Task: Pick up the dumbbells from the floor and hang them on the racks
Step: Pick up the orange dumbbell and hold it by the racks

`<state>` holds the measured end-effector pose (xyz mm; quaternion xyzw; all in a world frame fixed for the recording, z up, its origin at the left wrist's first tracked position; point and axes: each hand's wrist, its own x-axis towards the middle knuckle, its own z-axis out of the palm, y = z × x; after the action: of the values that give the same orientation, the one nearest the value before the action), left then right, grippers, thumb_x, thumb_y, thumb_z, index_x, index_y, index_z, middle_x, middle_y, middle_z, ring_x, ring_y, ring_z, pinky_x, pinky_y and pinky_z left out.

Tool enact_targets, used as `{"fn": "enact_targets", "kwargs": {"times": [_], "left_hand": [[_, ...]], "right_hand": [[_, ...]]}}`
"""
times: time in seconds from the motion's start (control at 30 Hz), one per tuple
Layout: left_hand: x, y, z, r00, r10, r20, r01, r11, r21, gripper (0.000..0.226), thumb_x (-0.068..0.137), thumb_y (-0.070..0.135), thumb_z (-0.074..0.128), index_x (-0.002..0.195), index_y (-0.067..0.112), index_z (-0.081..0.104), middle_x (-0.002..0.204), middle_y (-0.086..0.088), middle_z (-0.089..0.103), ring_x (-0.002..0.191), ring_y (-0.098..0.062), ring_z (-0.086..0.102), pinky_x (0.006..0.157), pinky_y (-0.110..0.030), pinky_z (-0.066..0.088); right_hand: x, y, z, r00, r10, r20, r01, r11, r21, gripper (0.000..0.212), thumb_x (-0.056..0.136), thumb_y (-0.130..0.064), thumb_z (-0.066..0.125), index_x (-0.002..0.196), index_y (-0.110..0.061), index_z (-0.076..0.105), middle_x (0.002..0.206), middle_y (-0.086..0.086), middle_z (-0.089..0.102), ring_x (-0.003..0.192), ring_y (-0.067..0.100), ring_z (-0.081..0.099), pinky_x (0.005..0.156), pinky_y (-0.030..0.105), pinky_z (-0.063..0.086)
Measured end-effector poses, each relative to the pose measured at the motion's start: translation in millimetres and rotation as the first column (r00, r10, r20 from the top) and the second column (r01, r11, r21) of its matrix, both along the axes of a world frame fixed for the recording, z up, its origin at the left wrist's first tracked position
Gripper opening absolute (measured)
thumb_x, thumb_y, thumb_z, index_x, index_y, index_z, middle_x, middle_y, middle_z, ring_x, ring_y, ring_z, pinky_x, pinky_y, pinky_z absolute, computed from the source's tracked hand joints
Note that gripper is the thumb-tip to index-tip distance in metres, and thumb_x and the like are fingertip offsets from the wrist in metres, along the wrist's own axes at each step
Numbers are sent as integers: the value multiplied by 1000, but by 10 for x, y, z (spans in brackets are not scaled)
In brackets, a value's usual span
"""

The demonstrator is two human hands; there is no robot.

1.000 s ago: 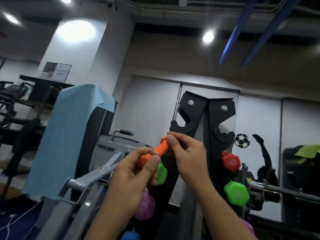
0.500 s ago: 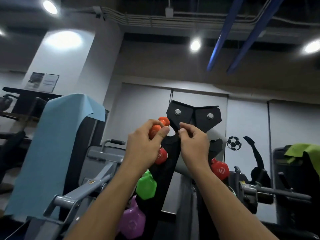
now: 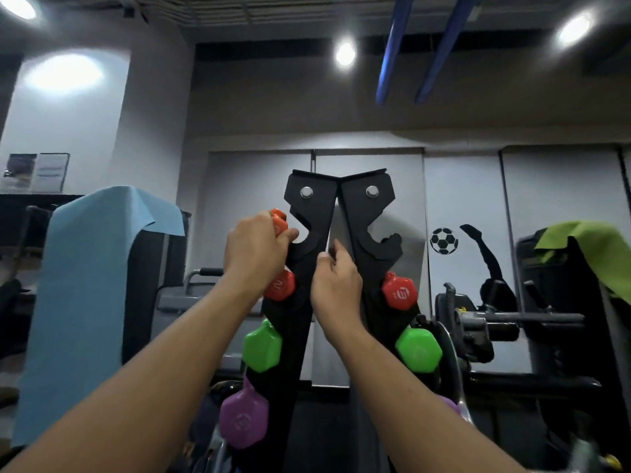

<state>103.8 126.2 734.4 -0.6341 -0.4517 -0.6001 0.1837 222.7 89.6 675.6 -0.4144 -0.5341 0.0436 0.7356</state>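
Observation:
A black dumbbell rack [image 3: 355, 213] stands upright in front of me, with two hooked plates meeting at the top. My left hand [image 3: 254, 254] is shut on a small orange dumbbell [image 3: 279, 221] at the top left hook. My right hand [image 3: 336, 285] is curled against the middle of the rack, fingers closed; whether it touches the dumbbell's hidden far end I cannot tell. Below hang a red dumbbell [image 3: 399, 291], a green dumbbell [image 3: 418, 349] and a purple dumbbell [image 3: 243, 419].
A machine draped in a blue cloth [image 3: 85, 302] stands at the left. At the right are a barbell bar [image 3: 519, 317] and a seat covered by a green towel [image 3: 594, 247]. A grey wall with a football sticker [image 3: 443, 241] lies behind.
My left hand has carried the orange dumbbell up and left to the top hook of the rack. My right hand slid off the dumbbell toward the rack's middle. My view tilted upward.

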Motion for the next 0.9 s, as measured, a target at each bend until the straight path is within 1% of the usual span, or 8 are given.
{"fn": "enact_targets", "kwargs": {"times": [0.13,0.23,0.4,0.5,0.57,0.7,0.83,0.9], "left_hand": [[107,54,152,996,8,-84,-9,1000,-7,50,93,64,70,93,15,66,91,-11,71,91,-35,67,78,-41,50],[99,67,214,993,33,-110,-37,999,-32,53,92,67,70,93,14,67,92,-12,69,91,-35,65,74,-38,43],[80,41,247,987,97,-131,-105,993,-55,58,89,72,70,90,13,68,88,-11,68,87,-34,66,70,-37,45],[29,19,311,989,-68,-129,44,982,-183,61,90,69,71,87,8,71,84,-14,70,82,-31,65,72,-39,54],[-59,1,343,969,-222,-108,189,948,-256,60,89,67,74,82,8,73,76,-13,69,71,-27,61,65,-37,48],[-98,-5,285,923,-379,-66,345,892,-293,48,82,65,82,90,18,74,86,0,74,81,-17,69,72,-35,55],[-45,15,159,879,-474,-37,449,854,-264,35,86,57,82,104,28,74,92,8,75,85,-6,70,68,-19,51],[-28,2,113,878,-476,-52,455,864,-216,27,89,51,82,104,30,73,86,14,72,77,3,66,59,-5,43]], "right_hand": [[-4,1,-19,998,4,67,-5,1000,15,38,105,-27,48,137,-20,66,126,0,75,120,22,67,108,43,51],[6,-12,-23,998,14,64,-16,1000,22,36,104,-29,48,133,-22,68,123,-4,75,117,19,67,108,44,51],[25,-1,-36,996,70,46,-72,997,32,31,105,-28,49,129,-25,70,113,-11,76,107,14,69,102,41,54],[75,13,-19,995,99,29,-99,995,26,30,107,-30,50,130,-26,69,106,-16,75,98,4,67,97,35,53],[91,15,-3,995,95,34,-95,995,23,30,108,-32,51,129,-24,70,104,-13,75,91,2,63,93,33,51],[50,35,-16,995,90,39,-91,996,3,44,102,-43,50,138,-25,66,123,-5,76,114,14,69,105,41,55],[70,-53,-33,992,123,39,-123,992,-6,32,108,-33,53,135,-27,68,109,-17,73,104,-1,66,96,26,52],[61,-98,-45,992,124,37,-123,992,-16,31,107,-36,53,133,-28,69,111,-14,74,106,4,69,99,33,55]]}}
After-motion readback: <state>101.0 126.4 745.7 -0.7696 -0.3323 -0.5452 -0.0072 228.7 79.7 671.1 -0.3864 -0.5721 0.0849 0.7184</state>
